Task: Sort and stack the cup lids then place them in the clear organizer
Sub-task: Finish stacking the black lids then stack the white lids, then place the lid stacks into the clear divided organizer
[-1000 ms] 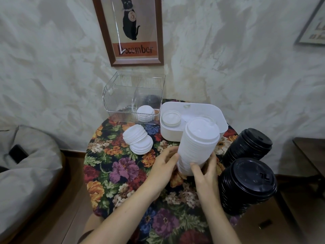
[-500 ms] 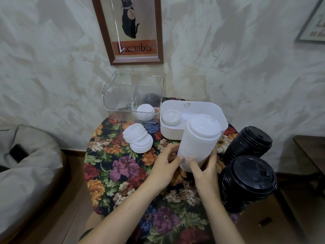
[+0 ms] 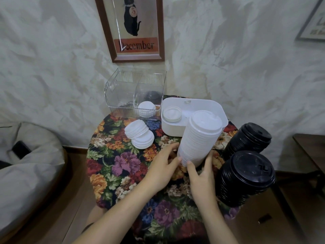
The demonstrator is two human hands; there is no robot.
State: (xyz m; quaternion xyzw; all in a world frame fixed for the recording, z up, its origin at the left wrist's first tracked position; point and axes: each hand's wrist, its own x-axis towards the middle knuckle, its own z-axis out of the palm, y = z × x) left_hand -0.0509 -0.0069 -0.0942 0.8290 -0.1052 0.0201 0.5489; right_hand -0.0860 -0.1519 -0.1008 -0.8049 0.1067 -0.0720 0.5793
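- Marbled pale wall behind, with a framed "December" cat print (image 3: 133, 29); in front of it, a round table (image 3: 123, 164) under a floral cloth.
- Left hand (image 3: 163, 166): fingers curled against the lower left side of the tall white stack of lids (image 3: 200, 138), thumb touching it.
- Right hand (image 3: 200, 175): thumb and fingers wrapped round the same stack's base from the right.
- That stack is one tight column, tilted, its top leaning over the white bin (image 3: 172, 127).
- Two black lid stacks (image 3: 246, 176) stand right of the hands.
- Two small white lid stacks (image 3: 140, 136) lean together mid-table.
- One more small stack (image 3: 146, 109) sits in the right compartment of the clear organizer (image 3: 112, 85) at the table's back.
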